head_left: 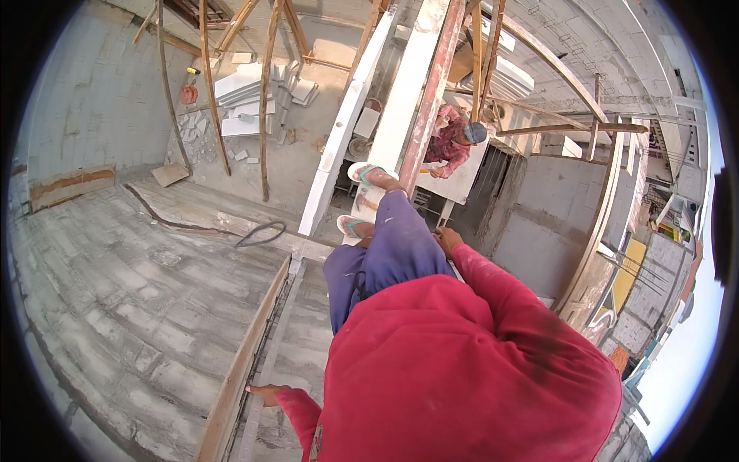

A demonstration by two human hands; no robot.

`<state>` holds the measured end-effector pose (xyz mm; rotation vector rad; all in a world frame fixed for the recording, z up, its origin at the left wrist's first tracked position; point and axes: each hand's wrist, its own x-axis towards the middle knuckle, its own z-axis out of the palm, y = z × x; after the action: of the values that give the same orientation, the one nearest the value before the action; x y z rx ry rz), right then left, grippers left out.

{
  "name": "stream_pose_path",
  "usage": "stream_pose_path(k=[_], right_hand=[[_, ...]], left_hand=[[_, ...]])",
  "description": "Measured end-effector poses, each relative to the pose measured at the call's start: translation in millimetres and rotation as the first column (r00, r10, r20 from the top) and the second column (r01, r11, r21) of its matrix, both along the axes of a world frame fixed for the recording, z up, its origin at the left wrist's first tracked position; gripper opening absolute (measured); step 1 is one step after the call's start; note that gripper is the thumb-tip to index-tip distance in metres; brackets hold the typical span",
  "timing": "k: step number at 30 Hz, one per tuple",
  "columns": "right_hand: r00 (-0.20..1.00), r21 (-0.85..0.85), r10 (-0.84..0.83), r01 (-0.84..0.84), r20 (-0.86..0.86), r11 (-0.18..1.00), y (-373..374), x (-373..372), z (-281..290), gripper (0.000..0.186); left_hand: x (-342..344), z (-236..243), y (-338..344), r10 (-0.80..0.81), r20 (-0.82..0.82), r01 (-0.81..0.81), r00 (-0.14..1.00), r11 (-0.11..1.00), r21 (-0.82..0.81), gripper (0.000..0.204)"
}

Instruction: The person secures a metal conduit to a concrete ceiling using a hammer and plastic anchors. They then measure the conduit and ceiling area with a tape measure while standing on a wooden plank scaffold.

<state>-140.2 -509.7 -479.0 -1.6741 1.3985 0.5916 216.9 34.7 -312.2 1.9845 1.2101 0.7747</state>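
My left hand [268,394] rests low beside my body, its fingers stretched toward a long wooden board [245,362] fixed along the wall. It touches the narrow grey strip [265,358] next to that board. Beside my right thigh is my right hand [446,240], its fingers curled in; whatever they may grip is hidden. My feet, in sandals [360,174], stand on a pale, stained plank [375,202], with my knees bent. A long white beam [342,135] runs away just left of my feet, and a reddish beam [435,92] lies to their right.
Below on the right, a person [450,146] in a cap and patterned shirt works near a pale board [466,175]. White blocks [245,96] are stacked on the lower floor, left of the beams. Wooden poles [268,100] stand there. A dark cable loop [262,233] lies on the left.
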Motion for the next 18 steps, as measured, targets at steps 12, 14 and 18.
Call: stream_pose_path(k=[12,14,18], right_hand=[[0.944,-0.157,-0.305,0.285,-0.124,0.946,-21.4,5.7,-50.4,0.036],[0.919,-0.154,-0.374,0.354,-0.126,0.923,-38.8,8.1,-64.7,0.035],[0.843,-0.185,-0.525,0.500,-0.121,0.846,-79.5,15.4,-112.3,0.033]], left_hand=[[8.6,6.5,10.7,0.001,-0.273,-0.057,0.962,0.979,-0.195,0.085],[9.4,5.5,-1.3,0.014,-0.402,-0.110,0.915,0.970,-0.218,0.086],[1.3,-17.8,-41.5,-0.081,-0.700,-0.109,0.710,0.969,-0.223,0.090]])
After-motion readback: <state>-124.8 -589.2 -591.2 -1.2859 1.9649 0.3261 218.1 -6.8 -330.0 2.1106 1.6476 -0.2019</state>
